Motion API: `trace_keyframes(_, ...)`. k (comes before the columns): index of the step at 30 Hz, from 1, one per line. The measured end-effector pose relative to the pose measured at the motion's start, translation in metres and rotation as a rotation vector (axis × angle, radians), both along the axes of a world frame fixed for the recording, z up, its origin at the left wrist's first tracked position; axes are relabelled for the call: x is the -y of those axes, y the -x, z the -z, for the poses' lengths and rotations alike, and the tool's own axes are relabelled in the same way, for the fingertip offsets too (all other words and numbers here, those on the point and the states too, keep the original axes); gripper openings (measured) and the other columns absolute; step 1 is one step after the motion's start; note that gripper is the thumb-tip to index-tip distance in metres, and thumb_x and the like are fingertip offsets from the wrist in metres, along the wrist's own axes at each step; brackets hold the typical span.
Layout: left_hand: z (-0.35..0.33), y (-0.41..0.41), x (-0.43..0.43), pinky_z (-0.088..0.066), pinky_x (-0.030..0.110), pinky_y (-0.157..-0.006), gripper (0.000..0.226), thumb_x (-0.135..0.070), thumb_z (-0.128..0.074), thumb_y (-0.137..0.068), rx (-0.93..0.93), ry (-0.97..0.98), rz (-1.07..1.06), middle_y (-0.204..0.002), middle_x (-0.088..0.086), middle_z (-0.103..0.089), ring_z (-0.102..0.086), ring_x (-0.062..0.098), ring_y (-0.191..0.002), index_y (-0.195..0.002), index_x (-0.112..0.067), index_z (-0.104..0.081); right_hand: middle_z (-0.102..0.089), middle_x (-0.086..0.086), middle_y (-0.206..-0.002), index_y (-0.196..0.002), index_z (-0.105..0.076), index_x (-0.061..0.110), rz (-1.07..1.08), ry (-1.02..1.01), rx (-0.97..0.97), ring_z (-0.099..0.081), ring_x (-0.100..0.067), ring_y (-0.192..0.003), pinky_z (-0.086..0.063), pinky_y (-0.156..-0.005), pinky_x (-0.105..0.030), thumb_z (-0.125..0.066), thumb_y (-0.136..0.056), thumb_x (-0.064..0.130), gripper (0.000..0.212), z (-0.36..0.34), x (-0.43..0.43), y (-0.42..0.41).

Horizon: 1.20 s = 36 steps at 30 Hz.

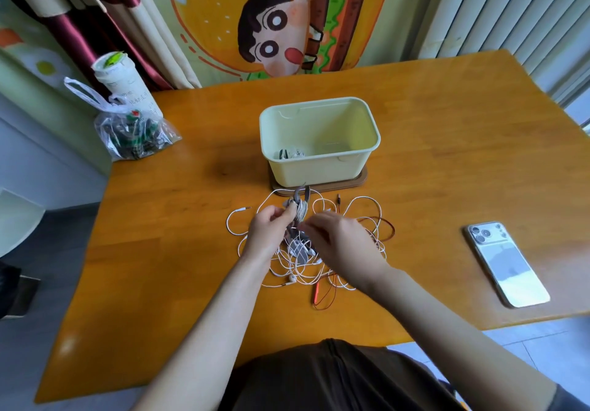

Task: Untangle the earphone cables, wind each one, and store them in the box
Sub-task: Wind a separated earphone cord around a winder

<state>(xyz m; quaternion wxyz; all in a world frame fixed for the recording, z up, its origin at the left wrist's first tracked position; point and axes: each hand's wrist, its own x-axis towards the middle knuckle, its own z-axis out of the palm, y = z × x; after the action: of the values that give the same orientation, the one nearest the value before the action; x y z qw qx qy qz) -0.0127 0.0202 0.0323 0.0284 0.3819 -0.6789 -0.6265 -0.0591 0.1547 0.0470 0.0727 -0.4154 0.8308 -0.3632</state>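
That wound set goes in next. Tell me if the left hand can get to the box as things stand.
Probably yes. The box stands open-topped just beyond the left hand, which grips a wound bundle; only loose cables lie flat between them.

The white cup (130, 86) bears dark writing, too blurred to read.
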Motion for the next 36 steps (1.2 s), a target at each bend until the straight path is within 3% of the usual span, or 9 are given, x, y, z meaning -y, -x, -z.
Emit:
trace_keyframes(6, -0.007, 0.008, -0.011, -0.043, 0.023, -0.059, 0.025, -0.033, -0.057, -0.094, -0.044, -0.436, -0.204, -0.074, 0.004, -0.059, -0.053, 0.013, -0.063, -0.088, -0.01, -0.064, -0.067, -0.004, -0.088, -0.098, -0.068, 0.01, 0.093, 0.046, 0.022, -0.062, -0.02, -0.072, -0.054, -0.061, -0.036, -0.044, -0.095, 0.022, 0.027, 0.017, -0.001, -0.022)
trace_keyframes(9, -0.013, 0.009, -0.011, -0.043, 0.025, -0.064, 0.027, -0.034, -0.056, -0.094, -0.073, -0.609, -0.257, -0.075, 0.006, -0.055, -0.05, 0.015, -0.066, -0.088, -0.009, -0.066, -0.066, -0.002, -0.086, -0.098, -0.068, 0.01, 0.091, 0.04, 0.051, -0.059, -0.017, -0.07, -0.051, -0.06, -0.025, -0.045, -0.095, 0.023, 0.027, 0.02, -0.005, -0.027)
trace_keyframes(11, -0.015, 0.009, -0.011, -0.043, 0.027, -0.067, 0.027, -0.034, -0.055, -0.094, -0.093, -0.633, -0.244, -0.079, 0.007, -0.058, -0.053, 0.016, -0.07, -0.088, -0.01, -0.067, -0.063, 0.003, -0.085, -0.098, -0.069, 0.008, 0.118, 0.077, 0.09, -0.055, -0.009, -0.071, -0.042, -0.062, -0.01, -0.051, -0.095, 0.017, 0.02, 0.02, -0.008, -0.024)
trace_keyframes(18, -0.019, 0.002, -0.013, -0.043, 0.024, -0.065, 0.027, -0.033, -0.053, -0.095, -0.125, -0.704, -0.315, -0.071, 0.004, -0.053, -0.048, 0.014, -0.067, -0.092, -0.008, -0.064, -0.056, 0.013, -0.086, -0.097, -0.069, 0.009, 0.145, 0.119, 0.063, -0.051, 0.0, -0.075, -0.041, -0.066, -0.005, -0.05, -0.093, 0.02, 0.022, 0.019, -0.014, -0.022)
trace_keyframes(24, -0.024, -0.003, -0.015, -0.039, 0.025, -0.066, 0.023, -0.026, -0.05, -0.097, -0.166, -0.736, -0.208, -0.076, 0.006, -0.055, -0.042, 0.015, -0.067, -0.095, -0.01, -0.067, -0.064, 0.003, -0.079, -0.095, -0.07, 0.008, 0.188, 0.109, 0.18, -0.052, 0.003, -0.062, -0.039, -0.058, -0.007, -0.056, -0.094, 0.014, 0.015, 0.017, -0.017, -0.013)
trace_keyframes(27, -0.023, -0.008, -0.013, -0.038, 0.026, -0.066, 0.022, -0.025, -0.051, -0.093, -0.142, -0.659, 0.006, -0.076, 0.004, -0.063, -0.047, 0.015, -0.071, -0.093, -0.011, -0.068, -0.057, 0.01, -0.059, -0.081, -0.068, 0.02, 0.256, 0.096, 0.334, -0.049, 0.0, -0.048, -0.033, -0.046, -0.011, -0.06, -0.092, 0.019, 0.013, 0.007, -0.02, 0.006)
trace_keyframes(29, -0.021, -0.012, -0.008, -0.042, 0.026, -0.073, 0.025, -0.032, -0.057, -0.084, -0.089, -0.512, 0.212, -0.086, 0.003, -0.066, -0.055, 0.015, -0.079, -0.094, -0.011, -0.066, -0.057, 0.009, -0.052, -0.073, -0.067, 0.021, 0.264, 0.069, 0.442, -0.049, -0.002, -0.047, -0.038, -0.049, -0.016, -0.064, -0.088, 0.02, 0.015, 0.003, -0.024, 0.02)
trace_keyframes(32, -0.022, -0.016, -0.001, -0.046, 0.029, -0.08, 0.026, -0.034, -0.065, -0.073, -0.027, -0.326, 0.418, -0.086, 0.001, -0.066, -0.058, 0.016, -0.081, -0.087, -0.013, -0.061, -0.063, 0.006, -0.057, -0.074, -0.07, 0.014, 0.209, 0.081, 0.65, -0.055, -0.006, -0.053, -0.048, -0.055, -0.023, -0.067, -0.084, 0.011, 0.01, 0.0, -0.031, 0.034)
trace_keyframes(36, -0.019, -0.017, -0.002, -0.051, 0.032, -0.084, 0.023, -0.021, -0.077, -0.073, -0.016, -0.133, 0.514, -0.084, 0.001, -0.063, -0.06, 0.014, -0.085, -0.086, -0.012, -0.059, -0.065, 0.001, -0.064, -0.081, -0.069, 0.009, 0.199, 0.157, 0.893, -0.058, -0.007, -0.058, -0.049, -0.055, -0.016, -0.066, -0.085, 0.008, 0.005, -0.003, -0.035, 0.042)
